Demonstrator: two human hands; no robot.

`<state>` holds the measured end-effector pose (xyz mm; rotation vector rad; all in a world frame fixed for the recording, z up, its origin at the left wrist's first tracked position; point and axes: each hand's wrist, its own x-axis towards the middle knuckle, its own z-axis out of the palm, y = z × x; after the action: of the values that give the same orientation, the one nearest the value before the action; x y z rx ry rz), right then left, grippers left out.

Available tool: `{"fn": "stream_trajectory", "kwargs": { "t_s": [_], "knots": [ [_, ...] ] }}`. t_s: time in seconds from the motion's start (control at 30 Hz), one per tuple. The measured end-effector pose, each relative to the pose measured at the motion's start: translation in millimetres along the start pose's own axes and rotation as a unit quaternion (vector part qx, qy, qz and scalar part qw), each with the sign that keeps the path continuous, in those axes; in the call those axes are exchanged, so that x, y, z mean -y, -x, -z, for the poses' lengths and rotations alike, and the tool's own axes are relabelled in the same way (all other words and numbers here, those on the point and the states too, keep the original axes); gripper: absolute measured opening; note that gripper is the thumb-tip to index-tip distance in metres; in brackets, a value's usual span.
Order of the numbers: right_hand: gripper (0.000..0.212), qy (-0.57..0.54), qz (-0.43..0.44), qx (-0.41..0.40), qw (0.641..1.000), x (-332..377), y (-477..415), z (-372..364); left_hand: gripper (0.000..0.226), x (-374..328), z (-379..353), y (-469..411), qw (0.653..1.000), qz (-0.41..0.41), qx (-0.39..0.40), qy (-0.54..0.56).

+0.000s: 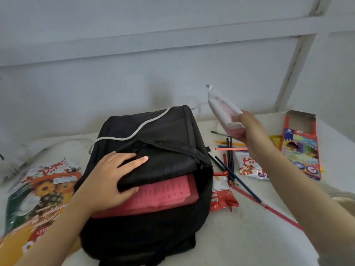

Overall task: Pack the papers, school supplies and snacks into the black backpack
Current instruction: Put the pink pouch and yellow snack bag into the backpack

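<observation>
From the head camera, the black backpack (pixel 153 169) lies flat on a white surface that may be a bed or a counter (pixel 240 237); I cannot tell which. Its main compartment is unzipped toward the viewer. The left hand (pixel 111 181) grips the upper flap, fingers spread on top and thumb curled under the edge, lifting it off a pink paper stack (pixel 165 194) that sits inside the opening. A white cord (pixel 142 127) trails across the top of the bag.

The right hand (pixel 249 129) is raised above the surface to the right of the bag, closed around one end of a white and pink packet (pixel 224 110), which points up and away toward the wall.

Beneath that arm, loose coloured pencils (pixel 230 150) lie scattered and crossing one another, with a red snack packet (pixel 221 191) just beside the backpack's right side and a white snack pouch (pixel 249 166) partly hidden by the forearm. An open coloured pencil box (pixel 301 148) lies further right. Left of the backpack, large colourful snack bags (pixel 38 192) overlap, partly covered by the left forearm.
</observation>
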<state>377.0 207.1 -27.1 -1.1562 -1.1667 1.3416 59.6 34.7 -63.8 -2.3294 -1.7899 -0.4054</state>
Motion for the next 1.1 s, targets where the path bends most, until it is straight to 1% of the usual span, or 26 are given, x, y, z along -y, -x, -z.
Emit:
{"fn": "stream_trajectory", "kwargs": {
  "t_s": [0.07, 0.13, 0.2, 0.23, 0.3, 0.37, 0.43, 0.5, 0.57, 0.63, 0.7, 0.73, 0.77, 0.83, 0.93, 0.97, 1.0, 1.1],
  "knots": [
    [0.027, -0.06, -0.031, 0.044, 0.997, 7, 28, -9, 0.075, 10, 5, 1, 1.0, 0.005, 0.016, -0.006],
    [0.031, -0.154, -0.067, 0.107, 0.98, 10, 53, -14, 0.078, 15, 11, 0, 0.998, 0.042, 0.035, 0.02],
    [0.045, -0.22, -0.108, 0.186, 0.951, 9, 77, -19, 0.067, 17, 18, -4, 0.993, 0.081, 0.048, 0.066],
    [0.053, -0.225, -0.119, 0.219, 0.942, 6, 87, -21, 0.059, 20, 21, -8, 0.992, 0.088, 0.045, 0.085],
    [0.061, -0.188, -0.13, 0.266, 0.937, -2, 103, -25, 0.043, 25, 31, -18, 0.987, 0.096, 0.035, 0.121],
    [0.065, -0.12, -0.142, 0.293, 0.938, -7, 117, -30, 0.026, 30, 43, -30, 0.985, 0.096, 0.04, 0.139],
    [0.059, 0.012, -0.132, 0.332, 0.934, -4, 132, -39, 0.016, 32, 58, -44, 0.984, 0.094, 0.066, 0.134],
    [0.053, 0.146, -0.107, 0.359, 0.915, -1, 145, -53, 0.017, 34, 72, -56, 0.986, 0.079, 0.08, 0.122],
    [0.047, 0.195, -0.092, 0.353, 0.911, -2, 155, -70, 0.024, 35, 85, -64, 0.989, 0.06, 0.077, 0.11],
    [0.041, 0.189, -0.071, 0.317, 0.927, -9, 164, -90, 0.025, 36, 92, -67, 0.991, 0.045, 0.068, 0.105],
    [0.04, 0.204, -0.038, 0.251, 0.945, -18, 169, -109, 0.024, 36, 96, -67, 0.993, 0.032, 0.062, 0.098],
    [0.041, 0.235, -0.014, 0.209, 0.949, -22, 170, -119, 0.024, 36, 96, -66, 0.993, 0.028, 0.06, 0.095],
    [0.042, 0.282, 0.01, 0.166, 0.945, -27, 170, -129, 0.024, 36, 97, -65, 0.994, 0.025, 0.057, 0.094],
    [0.038, 0.379, 0.062, 0.09, 0.919, -35, 170, -150, 0.025, 36, 96, -63, 0.994, 0.02, 0.05, 0.097],
    [0.038, 0.457, 0.143, 0.019, 0.878, -54, 170, -180, 0.028, 37, 94, -59, 0.992, 0.015, 0.05, 0.111],
    [0.041, 0.473, 0.163, 0.014, 0.866, -61, 171, -188, 0.028, 36, 93, -58, 0.992, 0.014, 0.051, 0.118],
    [0.044, 0.483, 0.169, 0.026, 0.859, -66, 172, -193, 0.028, 36, 91, -56, 0.991, 0.014, 0.05, 0.125],
    [0.055, 0.48, 0.172, 0.108, 0.854, -75, 183, -201, 0.026, 37, 87, -50, 0.989, 0.017, 0.042, 0.138]
  ]
}}
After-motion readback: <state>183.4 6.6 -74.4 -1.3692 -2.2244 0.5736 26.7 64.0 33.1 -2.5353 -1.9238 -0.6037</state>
